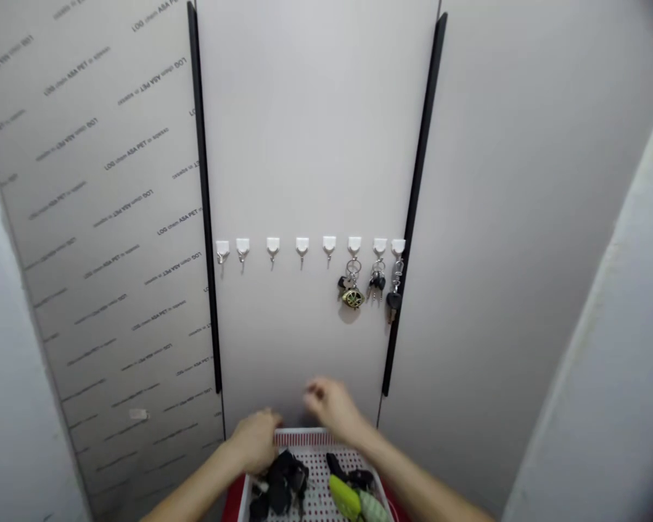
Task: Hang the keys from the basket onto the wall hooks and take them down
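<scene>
Basket [303, 438] is cut off, partly behind left hand [255, 442].

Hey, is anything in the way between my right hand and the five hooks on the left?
Nothing visible stands between your right hand and those hooks; the hung keys are off to the right, on the other three.
</scene>
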`<state>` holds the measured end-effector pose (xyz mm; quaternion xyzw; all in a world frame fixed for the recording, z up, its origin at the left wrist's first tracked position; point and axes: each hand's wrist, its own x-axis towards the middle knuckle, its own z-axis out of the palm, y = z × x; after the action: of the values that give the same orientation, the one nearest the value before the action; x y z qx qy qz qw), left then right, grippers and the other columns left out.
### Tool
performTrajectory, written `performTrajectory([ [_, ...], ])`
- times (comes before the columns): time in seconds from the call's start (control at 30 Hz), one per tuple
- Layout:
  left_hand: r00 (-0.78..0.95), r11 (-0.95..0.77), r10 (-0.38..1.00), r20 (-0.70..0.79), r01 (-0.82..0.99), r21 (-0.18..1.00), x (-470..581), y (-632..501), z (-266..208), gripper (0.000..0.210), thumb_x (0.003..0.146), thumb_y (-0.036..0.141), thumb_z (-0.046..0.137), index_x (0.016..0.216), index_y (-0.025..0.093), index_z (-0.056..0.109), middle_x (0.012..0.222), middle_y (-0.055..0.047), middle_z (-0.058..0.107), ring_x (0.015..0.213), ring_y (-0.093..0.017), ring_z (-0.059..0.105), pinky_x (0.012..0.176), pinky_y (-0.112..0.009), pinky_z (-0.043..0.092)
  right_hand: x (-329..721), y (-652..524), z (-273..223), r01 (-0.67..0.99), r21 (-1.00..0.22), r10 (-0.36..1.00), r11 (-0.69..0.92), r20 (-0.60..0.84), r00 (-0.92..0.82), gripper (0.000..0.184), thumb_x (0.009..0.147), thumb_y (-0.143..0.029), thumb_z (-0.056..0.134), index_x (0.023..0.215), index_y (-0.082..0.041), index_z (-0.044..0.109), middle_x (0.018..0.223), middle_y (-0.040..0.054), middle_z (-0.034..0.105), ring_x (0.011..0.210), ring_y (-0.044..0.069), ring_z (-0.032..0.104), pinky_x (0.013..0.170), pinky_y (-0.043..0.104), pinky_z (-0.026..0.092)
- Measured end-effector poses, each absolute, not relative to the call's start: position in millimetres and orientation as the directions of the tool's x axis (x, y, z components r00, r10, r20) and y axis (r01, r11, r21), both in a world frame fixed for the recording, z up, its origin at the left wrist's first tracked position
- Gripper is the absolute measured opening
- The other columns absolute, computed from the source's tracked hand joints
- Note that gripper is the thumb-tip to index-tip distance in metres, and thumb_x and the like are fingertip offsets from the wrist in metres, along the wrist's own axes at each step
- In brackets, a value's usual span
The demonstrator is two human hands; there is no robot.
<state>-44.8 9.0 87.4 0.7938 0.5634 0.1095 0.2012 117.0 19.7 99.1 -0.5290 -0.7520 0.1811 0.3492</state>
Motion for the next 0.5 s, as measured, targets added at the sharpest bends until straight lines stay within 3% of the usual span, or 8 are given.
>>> performTrajectory([
  [0.07,0.312,-0.312,0.946,0.084,0.814,0.490,-31.8,23.8,116.6,0.037,0.057,0.022,0.045,0.093,0.016,0.051,0.098,-0.010,0.052,0.088,-0.021,0.047,0.073,-0.030,0.035,151.7,32.7,151.4,0.681,-0.604,0.788,0.414,0.612,0.063,0.023,0.066,-0.023,0.040,0.083,-0.017,0.054,0.080,0.0059,0.056,0.069,0.014,0.049,0.065,0.026,0.038],
  [0.13,0.291,-0.359,0.932,0.214,0.685,0.634,-7.6,42.4,151.6,0.042,0.061,0.029,0.045,0.099,0.012,0.045,0.100,-0.011,0.050,0.087,-0.018,0.048,0.072,-0.026,0.036,184.0,47.6,197.3,0.735,-0.558,0.598,0.385,0.758,0.261,0.029,0.066,-0.028,0.040,0.091,-0.016,0.050,0.087,0.0084,0.053,0.074,0.016,0.048,0.067,0.028,0.037],
  [0.23,0.149,-0.388,0.920,0.363,0.481,0.786,43.7,68.5,196.9,0.053,0.059,0.036,0.049,0.104,0.011,0.039,0.101,-0.012,0.049,0.084,-0.017,0.048,0.070,-0.025,0.037,209.9,66.1,234.3,0.833,-0.507,0.529,0.222,0.780,0.333,0.037,0.064,-0.030,0.042,0.096,-0.012,0.046,0.090,0.0112,0.051,0.077,0.018,0.047,0.069,0.030,0.036],
  [0.3,0.058,-0.359,0.928,0.369,0.414,0.837,77.0,81.8,215.1,0.053,0.055,0.037,0.052,0.100,0.011,0.041,0.096,-0.012,0.052,0.083,-0.018,0.049,0.070,-0.027,0.037,212.7,73.5,240.5,0.871,-0.478,0.584,0.116,0.742,0.329,0.035,0.062,-0.032,0.043,0.091,-0.013,0.049,0.083,0.0109,0.053,0.075,0.020,0.048,0.064,0.031,0.037],
  [0.37,-0.013,-0.341,0.928,0.373,0.379,0.860,101.4,91.2,224.7,0.041,0.055,0.032,0.053,0.090,0.012,0.047,0.088,-0.011,0.055,0.080,-0.019,0.049,0.069,-0.028,0.037,211.3,76.7,241.9,0.880,-0.472,0.639,0.055,0.694,0.332,0.028,0.061,-0.033,0.043,0.081,-0.015,0.052,0.074,0.0088,0.055,0.069,0.020,0.049,0.058,0.030,0.036],
  [0.5,0.002,-0.389,0.913,0.408,0.305,0.869,118.1,97.5,243.9,0.018,0.062,0.025,0.045,0.074,0.013,0.052,0.074,-0.005,0.058,0.067,-0.013,0.052,0.059,-0.023,0.039,214.9,75.7,259.4,0.840,-0.524,0.617,0.141,0.710,0.339,0.021,0.063,-0.032,0.039,0.070,-0.016,0.051,0.064,0.0038,0.054,0.059,0.015,0.048,0.054,0.025,0.035],
])
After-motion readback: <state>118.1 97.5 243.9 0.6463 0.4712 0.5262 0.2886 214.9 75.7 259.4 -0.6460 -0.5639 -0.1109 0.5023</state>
